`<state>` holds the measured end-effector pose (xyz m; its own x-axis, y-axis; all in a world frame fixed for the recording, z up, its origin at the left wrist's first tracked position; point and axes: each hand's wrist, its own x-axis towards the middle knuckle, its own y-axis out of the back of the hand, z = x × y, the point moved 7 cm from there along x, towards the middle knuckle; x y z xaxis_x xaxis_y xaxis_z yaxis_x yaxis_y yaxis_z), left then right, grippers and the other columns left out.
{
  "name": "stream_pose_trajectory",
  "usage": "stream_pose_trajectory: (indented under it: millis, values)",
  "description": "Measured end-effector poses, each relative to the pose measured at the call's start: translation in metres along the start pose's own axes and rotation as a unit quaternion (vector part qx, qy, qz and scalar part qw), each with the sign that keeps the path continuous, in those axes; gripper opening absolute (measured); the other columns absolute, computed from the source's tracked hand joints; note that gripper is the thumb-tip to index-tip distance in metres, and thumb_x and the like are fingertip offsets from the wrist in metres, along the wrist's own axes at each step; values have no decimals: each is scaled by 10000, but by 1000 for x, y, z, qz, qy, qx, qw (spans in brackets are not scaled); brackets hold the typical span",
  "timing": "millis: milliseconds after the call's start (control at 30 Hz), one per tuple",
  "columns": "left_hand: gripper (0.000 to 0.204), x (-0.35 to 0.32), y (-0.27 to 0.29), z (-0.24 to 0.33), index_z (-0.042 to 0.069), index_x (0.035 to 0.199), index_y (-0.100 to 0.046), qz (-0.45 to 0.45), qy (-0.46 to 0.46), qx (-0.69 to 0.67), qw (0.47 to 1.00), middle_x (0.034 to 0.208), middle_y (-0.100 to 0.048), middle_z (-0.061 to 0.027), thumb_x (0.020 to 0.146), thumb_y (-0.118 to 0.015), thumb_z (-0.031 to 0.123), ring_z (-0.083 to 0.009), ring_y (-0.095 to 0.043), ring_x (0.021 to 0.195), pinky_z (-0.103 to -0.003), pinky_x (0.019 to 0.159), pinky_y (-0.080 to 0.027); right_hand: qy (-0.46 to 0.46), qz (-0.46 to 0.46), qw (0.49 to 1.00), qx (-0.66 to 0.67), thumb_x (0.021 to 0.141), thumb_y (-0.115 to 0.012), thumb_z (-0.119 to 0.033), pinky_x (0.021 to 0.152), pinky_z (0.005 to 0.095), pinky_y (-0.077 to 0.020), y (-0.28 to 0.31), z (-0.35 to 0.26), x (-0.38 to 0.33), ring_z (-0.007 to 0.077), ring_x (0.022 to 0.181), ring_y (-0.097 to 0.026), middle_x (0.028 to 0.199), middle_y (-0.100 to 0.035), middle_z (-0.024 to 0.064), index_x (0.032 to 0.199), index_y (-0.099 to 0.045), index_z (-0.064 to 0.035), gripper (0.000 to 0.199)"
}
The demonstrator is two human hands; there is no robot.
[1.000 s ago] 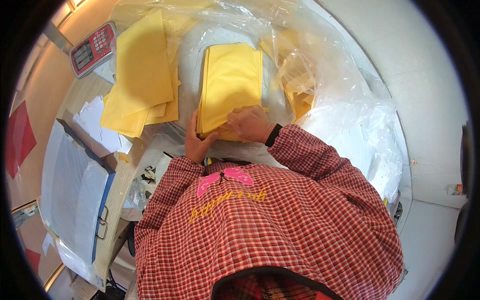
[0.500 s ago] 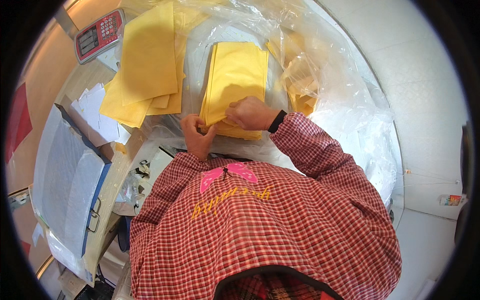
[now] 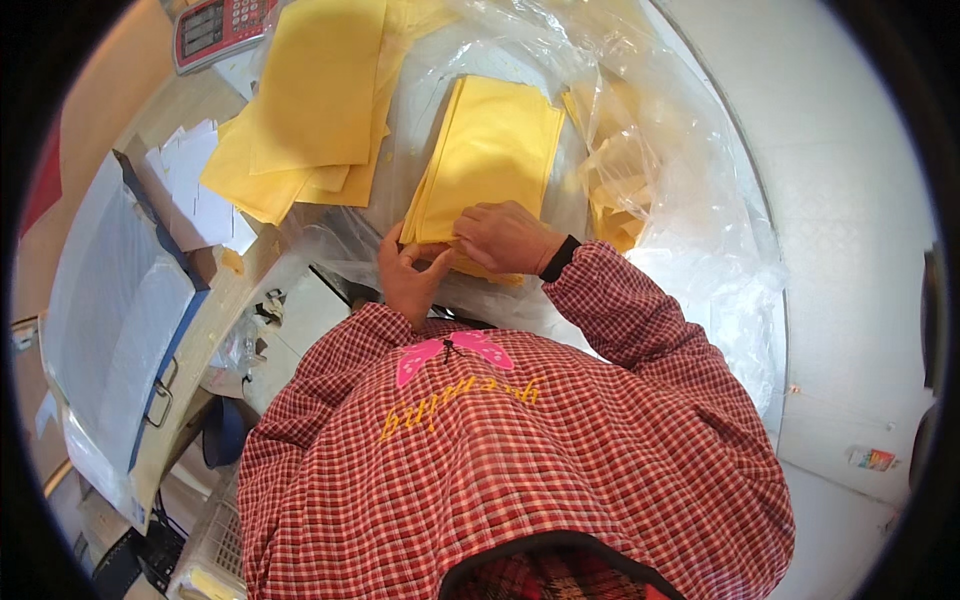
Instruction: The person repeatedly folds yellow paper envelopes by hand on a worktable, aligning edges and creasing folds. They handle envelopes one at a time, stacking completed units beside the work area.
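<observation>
One stack of yellow sheets [image 3: 495, 150] lies centrally amid clear plastic [image 3: 715, 215]; left hand [image 3: 408, 284], thumb and fingers parted, meets its near-left corner, seemingly to steady it; right hand [image 3: 508, 238], fingers bunched, clamps the near edge, likely controlling upper layers.

Red keypad device [image 3: 215, 28] cut off above; right hand [image 3: 508, 238] partly hides yellow stack [image 3: 495, 140].

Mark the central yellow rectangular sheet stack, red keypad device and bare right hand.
Central yellow rectangular sheet stack [image 3: 492, 150], head view: top sheet.
Red keypad device [image 3: 225, 31], head view: front panel.
Bare right hand [image 3: 508, 236], head view: back.
</observation>
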<state>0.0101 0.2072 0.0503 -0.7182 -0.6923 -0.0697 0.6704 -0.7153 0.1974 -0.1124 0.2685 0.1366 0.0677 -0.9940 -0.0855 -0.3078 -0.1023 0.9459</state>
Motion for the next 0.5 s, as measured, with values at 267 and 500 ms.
stream_pose_trajectory:
  millis: [267, 500]
  values:
    - [341, -16, -18, -26, -46, 931, -741, 72, 115, -196, 971, 1457, -371, -120, 812, -806, 267, -244, -427, 1284, -332, 1029, -430, -16, -3, 996, 93, 887, -573, -246, 707, 440, -497, 7, -9, 1, 330, 807, -629, 825, -616, 118, 836, -634, -55, 207]
    - [284, -24, -6, -2, -47, 866, -714, 78, 97, -103, 987, 1427, -360, -160, 789, -750, 224, -267, -429, 1257, -340, 1012, -431, -63, 44, 983, 169, 866, -600, -214, 651, 422, -495, 7, -5, -3, 342, 731, -633, 782, -633, 141, 826, -639, -48, 175]
